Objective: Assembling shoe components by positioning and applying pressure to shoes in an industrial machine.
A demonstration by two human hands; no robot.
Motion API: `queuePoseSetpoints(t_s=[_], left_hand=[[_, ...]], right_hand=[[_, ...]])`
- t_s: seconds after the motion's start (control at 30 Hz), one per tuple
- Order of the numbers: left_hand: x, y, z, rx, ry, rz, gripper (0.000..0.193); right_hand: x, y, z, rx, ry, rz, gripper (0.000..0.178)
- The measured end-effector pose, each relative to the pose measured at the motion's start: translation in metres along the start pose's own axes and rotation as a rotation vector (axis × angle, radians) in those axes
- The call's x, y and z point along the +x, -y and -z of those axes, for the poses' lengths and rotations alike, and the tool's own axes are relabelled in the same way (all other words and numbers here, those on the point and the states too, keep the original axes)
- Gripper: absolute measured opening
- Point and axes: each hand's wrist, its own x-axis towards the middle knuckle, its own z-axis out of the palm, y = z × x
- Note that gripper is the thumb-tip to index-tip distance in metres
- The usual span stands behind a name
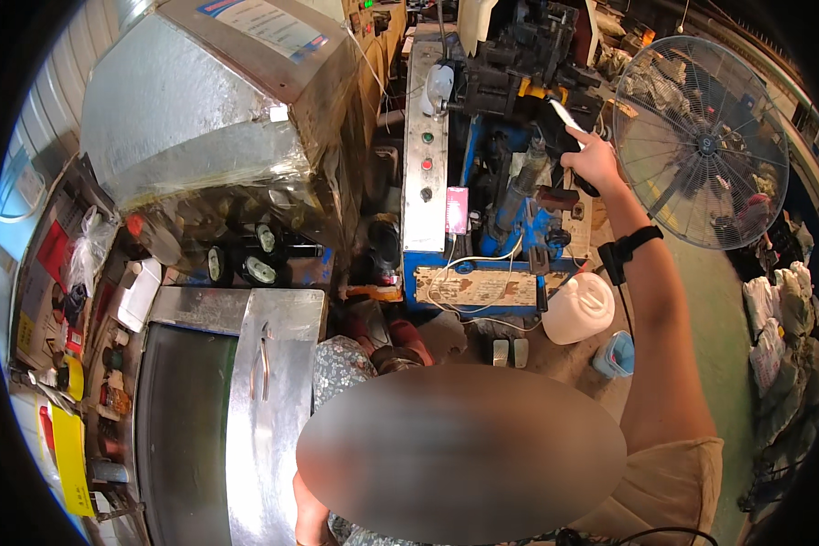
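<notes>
My right arm reaches far forward, and my right hand (595, 162) is closed round a slim white tool (564, 116). Its far end points up and to the left, at a dark machine head (519, 77) with a yellow part (535, 89). I cannot make out what kind of tool it is, or whether its tip touches the machine. Below my right hand lies the machine's blue and black frame (519, 196) with cylinders and hoses. Of my left side only a piece of bare arm (311, 514) shows by the lower edge; my left hand is hidden.
A large round fan (705, 144) stands right of my right arm. Left of the machine is a control panel (425, 155) with buttons. A white jug (578, 308) and a blue cup (614, 353) stand on the floor. A metal hood (196, 100) and steel-framed cabinet (278, 400) fill the left.
</notes>
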Motion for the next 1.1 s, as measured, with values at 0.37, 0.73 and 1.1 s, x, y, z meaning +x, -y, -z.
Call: queuePoseSetpoints(t_s=[0.37,0.73,1.1], left_hand=[[-0.002,-0.014,-0.039,0.051,0.155,0.037,0.037],[-0.005,-0.011,-0.034,0.323,0.21,-0.023,0.04],[-0.007,-0.021,0.025,0.359,-0.418,-0.095,0.034]], right_hand=[[-0.055,0.044,-0.036,-0.367,0.007,-0.022,0.071],[-0.048,0.044,-0.04,-0.349,-0.053,-0.034,0.071],[0.019,0.047,-0.045,-0.177,-0.008,0.134,0.068]])
